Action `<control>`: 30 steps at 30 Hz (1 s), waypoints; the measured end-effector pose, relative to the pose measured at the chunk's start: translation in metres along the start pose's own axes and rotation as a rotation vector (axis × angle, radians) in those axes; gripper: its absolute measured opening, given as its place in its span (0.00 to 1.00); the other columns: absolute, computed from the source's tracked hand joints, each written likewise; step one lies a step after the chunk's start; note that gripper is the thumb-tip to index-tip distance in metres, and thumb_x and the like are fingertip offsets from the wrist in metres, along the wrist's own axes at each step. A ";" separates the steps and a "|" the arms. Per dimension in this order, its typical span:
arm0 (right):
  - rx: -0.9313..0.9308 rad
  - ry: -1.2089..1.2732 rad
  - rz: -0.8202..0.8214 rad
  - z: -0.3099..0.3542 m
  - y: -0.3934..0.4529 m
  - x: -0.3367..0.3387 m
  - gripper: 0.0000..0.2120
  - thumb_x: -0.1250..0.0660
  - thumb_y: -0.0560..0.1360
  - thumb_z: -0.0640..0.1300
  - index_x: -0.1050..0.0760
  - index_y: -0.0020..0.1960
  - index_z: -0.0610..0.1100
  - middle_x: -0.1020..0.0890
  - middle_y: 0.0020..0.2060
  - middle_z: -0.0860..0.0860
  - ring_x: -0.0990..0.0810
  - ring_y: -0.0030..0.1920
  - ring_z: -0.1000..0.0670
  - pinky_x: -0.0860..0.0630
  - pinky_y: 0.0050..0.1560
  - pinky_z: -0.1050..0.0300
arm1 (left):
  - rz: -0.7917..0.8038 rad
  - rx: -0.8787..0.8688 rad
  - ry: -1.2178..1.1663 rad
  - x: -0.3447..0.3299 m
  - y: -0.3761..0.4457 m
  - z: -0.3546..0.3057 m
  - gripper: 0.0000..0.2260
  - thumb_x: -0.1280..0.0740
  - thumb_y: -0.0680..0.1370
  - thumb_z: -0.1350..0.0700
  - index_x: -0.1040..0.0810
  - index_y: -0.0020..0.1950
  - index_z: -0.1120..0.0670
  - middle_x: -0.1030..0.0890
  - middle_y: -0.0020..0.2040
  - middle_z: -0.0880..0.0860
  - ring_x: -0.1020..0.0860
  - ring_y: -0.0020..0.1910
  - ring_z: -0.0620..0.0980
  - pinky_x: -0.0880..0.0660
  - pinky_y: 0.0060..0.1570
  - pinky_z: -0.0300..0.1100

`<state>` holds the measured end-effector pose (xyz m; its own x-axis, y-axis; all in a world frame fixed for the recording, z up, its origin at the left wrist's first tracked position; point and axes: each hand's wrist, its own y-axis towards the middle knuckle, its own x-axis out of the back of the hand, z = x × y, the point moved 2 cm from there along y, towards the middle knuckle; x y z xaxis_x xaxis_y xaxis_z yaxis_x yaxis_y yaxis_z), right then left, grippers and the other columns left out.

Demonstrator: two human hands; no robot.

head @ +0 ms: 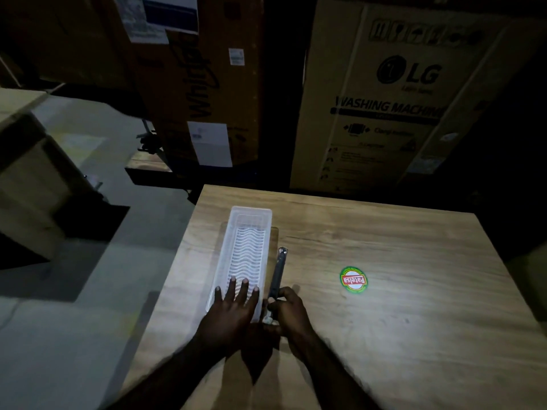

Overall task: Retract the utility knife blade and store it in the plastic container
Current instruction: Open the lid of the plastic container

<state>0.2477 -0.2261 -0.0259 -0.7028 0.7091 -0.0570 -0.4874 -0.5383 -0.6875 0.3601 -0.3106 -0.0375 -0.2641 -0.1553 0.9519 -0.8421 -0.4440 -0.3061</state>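
A long clear plastic container with a ribbed floor lies lengthwise on the wooden table. My left hand rests flat with spread fingers over the container's near end. Just to the right of the container lies a dark utility knife, pointing away from me. My right hand is closed around the knife's near end, fingers on the handle. Whether the blade is out is too dim to tell.
A round red and green sticker sits on the table to the right of the knife. Large cardboard appliance boxes stand behind the table's far edge. To the left the table ends and a grey floor lies below.
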 end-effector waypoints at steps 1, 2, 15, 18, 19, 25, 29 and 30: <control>-0.002 0.004 0.003 0.001 0.000 0.001 0.09 0.40 0.72 0.29 0.26 0.43 0.41 0.22 0.34 0.44 0.23 0.30 0.47 0.25 0.34 0.54 | -0.014 -0.011 0.014 0.001 0.000 0.000 0.29 0.46 0.67 0.40 0.32 0.62 0.56 0.17 0.55 0.60 0.19 0.53 0.63 0.20 0.40 0.59; -0.007 0.012 0.010 0.001 0.000 0.001 0.09 0.40 0.72 0.28 0.27 0.42 0.41 0.23 0.33 0.44 0.24 0.30 0.47 0.26 0.33 0.55 | -0.017 -0.016 0.025 0.001 0.001 0.001 0.29 0.46 0.67 0.41 0.31 0.61 0.57 0.17 0.54 0.60 0.19 0.52 0.63 0.20 0.40 0.59; -0.010 -0.093 0.049 -0.002 0.011 0.002 0.09 0.38 0.72 0.33 0.27 0.40 0.46 0.23 0.31 0.45 0.26 0.24 0.50 0.31 0.25 0.62 | -0.100 -0.119 0.113 -0.006 0.005 -0.001 0.24 0.45 0.69 0.48 0.32 0.60 0.60 0.17 0.52 0.63 0.18 0.49 0.66 0.21 0.34 0.61; -0.033 -0.060 0.080 -0.003 0.009 0.003 0.10 0.41 0.71 0.31 0.27 0.42 0.44 0.22 0.30 0.44 0.26 0.23 0.49 0.30 0.24 0.62 | -0.152 -0.142 0.054 -0.006 0.002 0.004 0.26 0.45 0.69 0.45 0.32 0.62 0.57 0.17 0.54 0.60 0.19 0.52 0.63 0.20 0.37 0.59; -0.034 -0.045 0.092 -0.003 0.009 0.003 0.10 0.41 0.71 0.30 0.27 0.42 0.44 0.22 0.31 0.44 0.24 0.24 0.49 0.27 0.25 0.61 | -0.164 -0.144 0.041 -0.006 0.001 0.006 0.26 0.45 0.69 0.44 0.32 0.62 0.57 0.17 0.55 0.60 0.19 0.53 0.62 0.20 0.38 0.58; -0.014 -0.019 0.133 -0.002 0.007 0.003 0.11 0.42 0.71 0.28 0.27 0.45 0.41 0.18 0.39 0.42 0.18 0.33 0.46 0.20 0.29 0.55 | -0.146 -0.055 -0.093 -0.011 -0.015 0.023 0.27 0.56 0.78 0.38 0.32 0.69 0.51 0.24 0.66 0.54 0.26 0.64 0.56 0.22 0.52 0.51; -0.009 -0.076 0.081 -0.006 0.013 0.004 0.08 0.40 0.68 0.30 0.26 0.43 0.40 0.20 0.37 0.41 0.20 0.36 0.43 0.20 0.38 0.45 | -0.334 -0.084 -0.283 0.003 -0.027 0.019 0.25 0.51 0.80 0.41 0.35 0.72 0.53 0.29 0.70 0.53 0.30 0.68 0.54 0.37 0.66 0.42; -0.004 -0.097 0.070 -0.006 0.012 0.005 0.07 0.39 0.69 0.31 0.26 0.43 0.40 0.21 0.36 0.41 0.20 0.36 0.43 0.20 0.39 0.44 | -0.401 -0.081 -0.350 0.005 -0.030 0.017 0.25 0.48 0.80 0.42 0.35 0.72 0.54 0.30 0.71 0.53 0.32 0.70 0.52 0.39 0.67 0.39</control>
<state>0.2414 -0.2260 -0.0387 -0.7824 0.6219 -0.0348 -0.4333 -0.5836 -0.6868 0.3917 -0.3133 -0.0240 0.2469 -0.2787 0.9281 -0.8820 -0.4614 0.0961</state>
